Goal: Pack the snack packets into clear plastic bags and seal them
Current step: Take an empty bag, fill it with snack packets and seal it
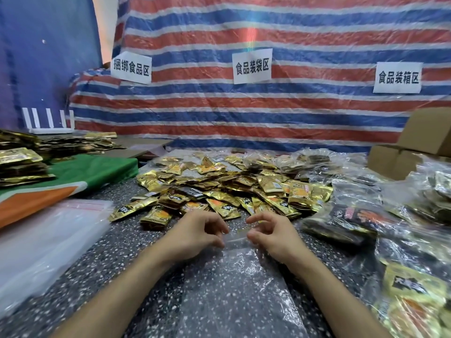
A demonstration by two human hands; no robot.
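An empty clear plastic bag point(234, 276) lies flat on the speckled table point(136, 242) right in front of me, its mouth pointing away. My left hand point(199, 231) and my right hand point(274, 234) sit at the two sides of that mouth with fingers curled, each pinching the bag's top edge between thumb and fingertips. Just beyond the hands spreads a loose pile of gold snack packets point(219, 191), a hand's width from the bag mouth. No packet is in either hand.
A stack of empty zip bags point(48, 235) lies at the left. Filled clear bags point(353, 223) crowd the right side, with cardboard boxes point(415, 152) behind them. Stacked gold packets point(22, 164) sit on a green cloth point(92, 169) at far left. A striped tarp point(244, 113) backs the table.
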